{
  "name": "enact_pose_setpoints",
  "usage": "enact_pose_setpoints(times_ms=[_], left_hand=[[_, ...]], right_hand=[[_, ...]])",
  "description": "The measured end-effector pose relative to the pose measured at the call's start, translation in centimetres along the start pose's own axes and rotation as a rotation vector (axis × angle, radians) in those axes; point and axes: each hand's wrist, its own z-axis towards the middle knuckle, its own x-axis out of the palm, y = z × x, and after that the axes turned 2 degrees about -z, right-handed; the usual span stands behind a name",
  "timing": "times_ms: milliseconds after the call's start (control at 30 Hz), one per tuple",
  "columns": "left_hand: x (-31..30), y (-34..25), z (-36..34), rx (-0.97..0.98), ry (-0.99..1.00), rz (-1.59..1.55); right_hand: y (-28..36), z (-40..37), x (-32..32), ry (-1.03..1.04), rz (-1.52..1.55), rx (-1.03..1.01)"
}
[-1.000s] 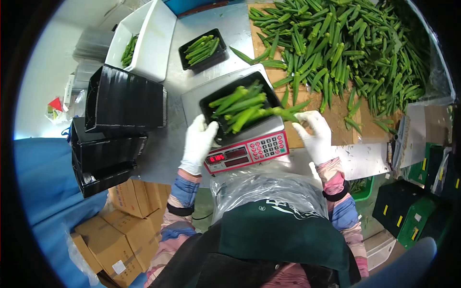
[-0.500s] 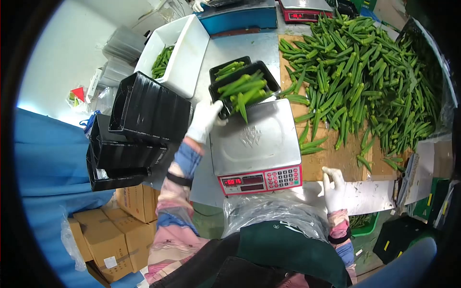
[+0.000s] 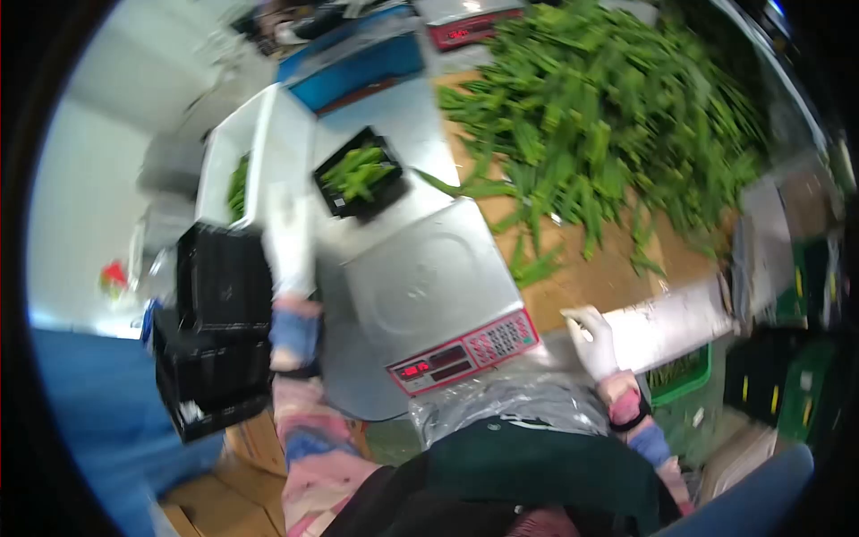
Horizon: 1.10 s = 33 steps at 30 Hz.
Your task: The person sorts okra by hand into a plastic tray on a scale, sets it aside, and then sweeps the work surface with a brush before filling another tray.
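Note:
My left hand [image 3: 291,240], in a white glove and smeared by motion, is between the stacked black trays [image 3: 224,277] and the white bin [image 3: 261,152]; its fingers do not show clearly. A black tray of okra [image 3: 360,174] rests on the metal table behind the scale [image 3: 434,273], apart from my hand. Nothing lies on the scale's steel plate; its red display is blurred. My right hand [image 3: 592,342], also gloved, hovers by the table's front edge to the right of the scale, fingers apart and holding nothing.
A large heap of okra [image 3: 599,116] covers the cardboard [image 3: 577,268] at the right. Okra also lies inside the white bin. A blue container [image 3: 358,72] and a second scale [image 3: 465,31] stand at the back. A green crate [image 3: 682,376] is below the table's right side.
My left hand has let go of the okra tray, which now rests behind the scale, and moved left towards the stacked trays. The view has turned. My right hand stays near the table's edge.

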Motion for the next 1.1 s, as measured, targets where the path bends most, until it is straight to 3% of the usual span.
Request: enact_pose_setpoints(times_ms=[33, 67, 100, 133, 167, 233, 300, 367, 400, 500, 633, 667, 733, 767, 833, 933, 1000, 1033, 1067, 1100], left_hand=[[-1.3, -4.7, -1.8, 0.071, -0.073, 0.132], [-3.0, -8.2, -3.0, 0.218, -0.194, 0.560], [-4.7, -9.9, -3.4, 0.384, -0.301, 0.619], [-8.6, -7.3, -2.4, 0.649, -0.420, 0.848], [-13.2, -5.2, -1.6, 0.631, -0.416, 1.092], [-18.6, -2.4, -1.6, -0.054, -0.216, 1.196], [-23.1, 2.1, -0.9, -0.061, 0.003, 0.880], [-24.9, 3.8, -0.3, -0.041, 0.017, 0.631], [-25.7, 4.3, 0.4, -0.166, 0.025, 0.500], [-26.0, 3.7, 1.4, -0.152, -0.059, 0.423], [-28.5, 6.3, 2.6, -0.213, -0.223, 0.050], [-26.5, 3.7, 0.9, -0.021, -0.335, 0.005], [-25.4, 1.3, 0.2, 0.255, -0.589, 0.668], [-23.4, -0.5, -1.5, 0.109, -0.710, 0.753], [-15.8, -4.6, -5.8, 0.291, -0.574, 0.604], [-6.0, -5.4, -12.0, 0.428, -0.218, 0.572], [-1.0, -3.6, -16.1, 0.288, 0.120, 0.313], [-0.4, -2.4, -16.9, 0.377, 0.425, 0.630], [0.9, -2.3, -18.7, 0.520, 0.467, 0.537], [1.3, -3.9, -19.5, 0.521, 0.587, 0.690]], right_hand=[[0.0, -0.1, -0.1, 0.027, 0.046, 0.063], [-0.6, -0.1, 0.0, 0.033, 0.010, 0.048], [-1.5, -0.2, 0.1, 0.028, -0.059, -0.022], [-2.0, -0.3, 0.3, 0.031, -0.062, 0.015], [-2.3, -0.4, 0.1, 0.062, -0.045, 0.067], [-2.7, -0.5, -0.3, 0.110, -0.072, 0.165], [-3.8, -0.8, -0.6, 0.093, -0.083, 0.165], [-4.7, -1.4, -0.5, 0.065, -0.079, 0.164], [-5.1, -1.7, -0.6, 0.051, -0.078, 0.157], [-6.1, -2.1, -1.7, 0.032, -0.103, 0.160], [-9.2, -2.0, -3.7, -0.097, -0.060, 0.215], [-10.2, -1.5, -4.3, -0.217, -0.125, 0.194], [-12.4, 0.4, -6.3, -0.383, -0.291, 0.170], [-13.4, 1.6, -7.4, -0.429, -0.391, 0.164], [-14.2, 3.8, -8.8, -0.456, -0.559, 0.201], [-16.6, 6.0, -9.5, -0.431, -0.701, 0.220], [-17.8, 6.4, -9.7, -0.343, -0.774, 0.273], [-17.9, 6.3, -10.2, -0.323, -0.731, 0.267], [-17.7, 5.9, -10.7, -0.304, -0.689, 0.264], [-17.4, 5.3, -11.1, -0.283, -0.649, 0.260]])
